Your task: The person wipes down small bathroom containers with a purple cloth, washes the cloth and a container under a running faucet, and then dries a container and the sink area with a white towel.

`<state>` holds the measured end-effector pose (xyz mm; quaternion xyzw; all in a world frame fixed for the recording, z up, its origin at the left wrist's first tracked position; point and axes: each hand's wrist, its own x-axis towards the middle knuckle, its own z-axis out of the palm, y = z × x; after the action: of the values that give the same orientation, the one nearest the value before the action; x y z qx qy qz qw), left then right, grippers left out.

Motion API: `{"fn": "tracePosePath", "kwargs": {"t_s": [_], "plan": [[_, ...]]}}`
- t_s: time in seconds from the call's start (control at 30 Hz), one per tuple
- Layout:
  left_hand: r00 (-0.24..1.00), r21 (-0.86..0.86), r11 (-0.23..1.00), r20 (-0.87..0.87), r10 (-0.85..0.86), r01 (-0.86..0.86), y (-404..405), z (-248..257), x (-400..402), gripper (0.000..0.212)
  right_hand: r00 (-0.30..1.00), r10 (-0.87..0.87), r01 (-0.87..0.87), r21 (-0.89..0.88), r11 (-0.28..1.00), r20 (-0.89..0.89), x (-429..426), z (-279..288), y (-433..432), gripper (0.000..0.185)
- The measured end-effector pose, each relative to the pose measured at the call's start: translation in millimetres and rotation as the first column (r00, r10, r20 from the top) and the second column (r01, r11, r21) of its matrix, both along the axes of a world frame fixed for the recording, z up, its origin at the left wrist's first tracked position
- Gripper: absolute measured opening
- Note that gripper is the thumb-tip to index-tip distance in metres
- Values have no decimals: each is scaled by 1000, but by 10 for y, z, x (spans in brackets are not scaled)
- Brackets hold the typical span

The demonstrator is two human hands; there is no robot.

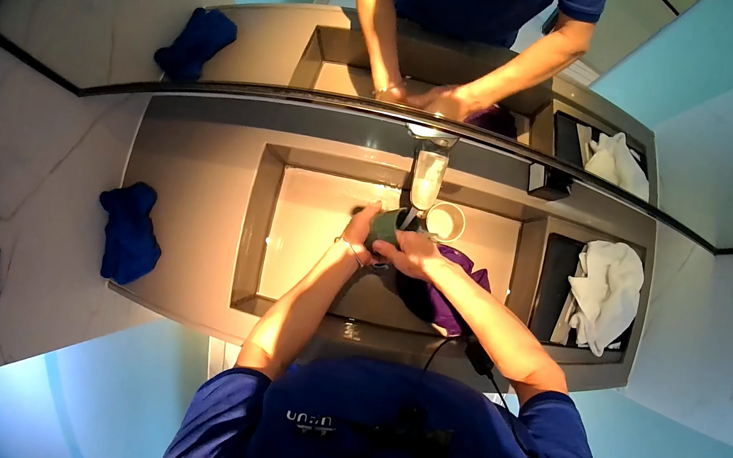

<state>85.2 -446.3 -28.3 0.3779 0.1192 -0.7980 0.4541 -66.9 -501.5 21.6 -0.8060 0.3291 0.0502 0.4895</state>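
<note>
Both my hands hold a dark green cup (385, 229) under the faucet (428, 179), over the rectangular sink basin (304, 247). Water runs from the spout towards the cup's mouth. My left hand (360, 231) wraps the cup's left side, and my right hand (412, 253) grips it from the right and below. Just right of the spout a white cup (446, 222) stands in the basin. A purple cloth (445, 302) lies bunched in the basin beneath my right forearm, which partly covers it.
A dark blue cloth (132, 233) lies on the counter's left end. On the right, a recessed black tray (554, 284) holds a crumpled white towel (606, 297). A small black box (548, 182) stands behind the basin, by the mirror (256, 62), which reflects my arms and the sink.
</note>
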Motion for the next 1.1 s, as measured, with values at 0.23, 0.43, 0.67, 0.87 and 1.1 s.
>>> {"fn": "tracePosePath", "kwargs": {"t_s": [0.23, 0.43, 0.67, 0.87, 1.1], "plan": [[25, -468, 884, 883, 468, -10, 38, -292, -372, 51, 643, -742, 555, 784, 279, -191, 133, 23, -35, 43], [933, 202, 969, 353, 64, -143, 34, 394, -250, 46, 995, -79, 75, 83, 994, 57, -2, -40, -49, 47], [881, 93, 977, 454, 130, -192, -121, 169, -325, 31, 858, -504, 457, 593, 663, -97, -18, 180, -41, 40], [986, -128, 991, 162, -28, 49, -65, -302, 11, 38, 996, 46, -30, -194, 981, 80, -81, -144, -79, 47], [599, -403, 915, 728, 333, -19, -79, -227, -297, 40, 541, -830, 151, 954, 257, 138, -69, -403, 26, 30]]}}
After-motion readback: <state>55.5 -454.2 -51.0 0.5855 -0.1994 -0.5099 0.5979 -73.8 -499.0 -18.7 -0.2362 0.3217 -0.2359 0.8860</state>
